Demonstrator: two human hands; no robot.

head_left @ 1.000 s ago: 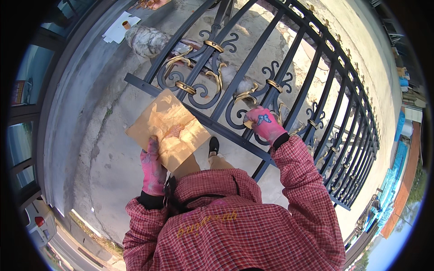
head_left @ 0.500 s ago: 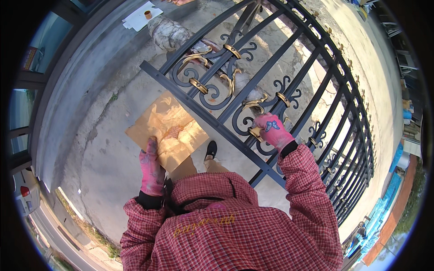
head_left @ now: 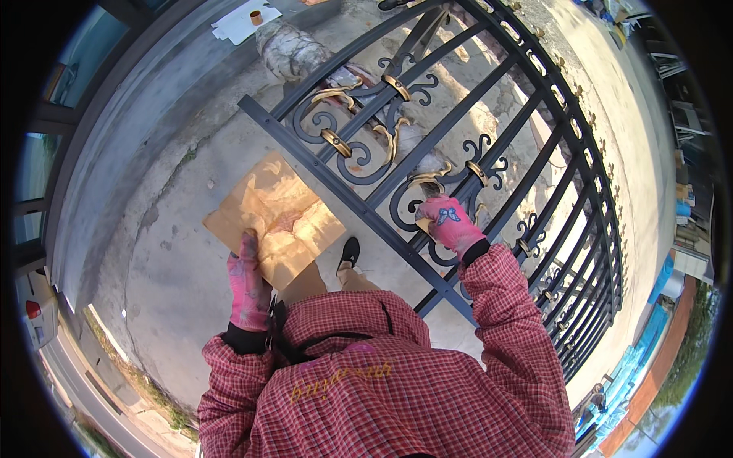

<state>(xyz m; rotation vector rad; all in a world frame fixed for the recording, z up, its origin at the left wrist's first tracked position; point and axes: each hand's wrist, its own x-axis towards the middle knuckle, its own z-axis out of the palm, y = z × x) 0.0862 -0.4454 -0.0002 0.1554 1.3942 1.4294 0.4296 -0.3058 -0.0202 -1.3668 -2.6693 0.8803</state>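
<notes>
My left hand (head_left: 250,282), in a pink glove, grips the near edge of a square gold-brown sheet of card (head_left: 252,195). A shiny, reddish smeared patch lies at the middle of the card. Over the black metal railing (head_left: 298,149), my right hand (head_left: 452,223) in a matching glove is closed. A short dark bristly tip, looking like a small brush (head_left: 430,188), shows beyond its fingers, at a gold-coloured part of a scroll. The handle is hidden by the glove. Gold collars (head_left: 336,143) and gold leaf shapes (head_left: 334,94) decorate the scrolls nearby.
The railing spreads across the right side, raised over concrete ground (head_left: 175,259). Beneath its far end lies a wrapped bundle (head_left: 290,53). A small brown cup (head_left: 256,17) stands on white sheets at the far left. My shoe (head_left: 350,250) shows below the card.
My right hand has shifted slightly left along the scroll, keeping its grip. My left hand and the card have moved a little left. The railing looks unmoved.
</notes>
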